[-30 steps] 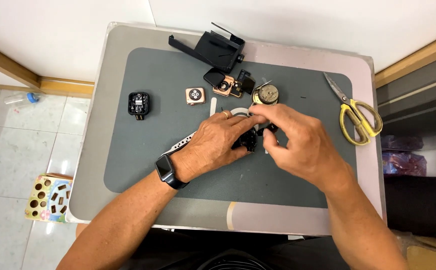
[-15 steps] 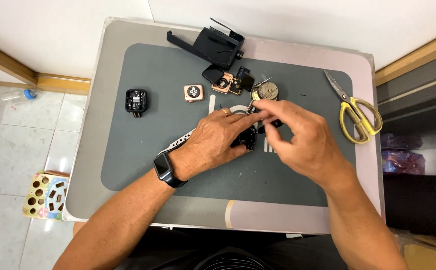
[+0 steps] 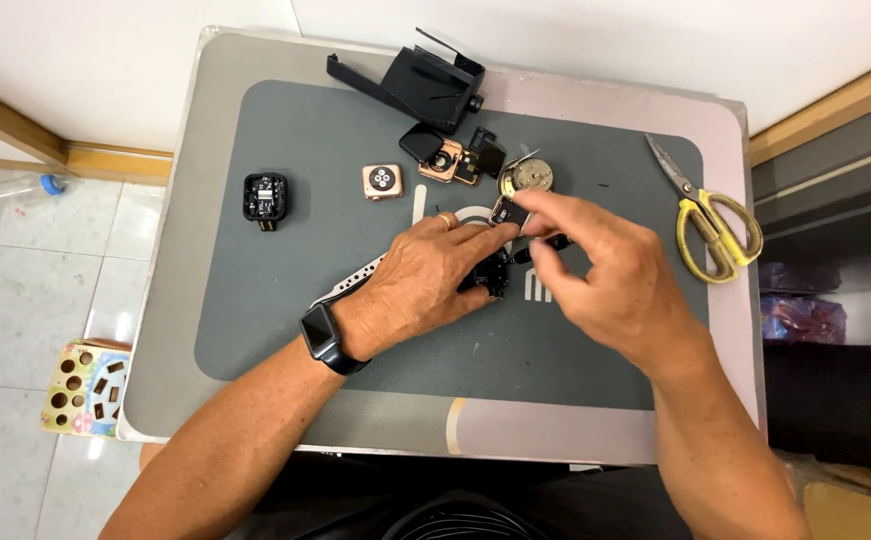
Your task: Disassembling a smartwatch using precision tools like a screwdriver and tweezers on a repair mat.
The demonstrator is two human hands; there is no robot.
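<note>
1. Far left on the grey mat (image 3: 255, 330): small black module (image 3: 264, 199), untouched, same spot as a second ago.
2. Rose-gold watch back (image 3: 382, 181) and opened watch case (image 3: 442, 160), likewise unmoved.
3. Left hand (image 3: 425, 280): pressing down, fingers curled over a black watch body (image 3: 485, 272) at mat centre.
4. Right hand (image 3: 605, 270): now raised slightly, fingertips pinching a small flat component (image 3: 511, 212) lifted off the body; apparently a part coming free.
5. Yellow scissors (image 3: 705, 215): idle, well apart.

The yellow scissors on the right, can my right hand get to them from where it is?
Probably yes. The yellow scissors lie apart on the mat's edge, nothing between them and the right hand, though its fingertips already pinch a small dark part.
</note>
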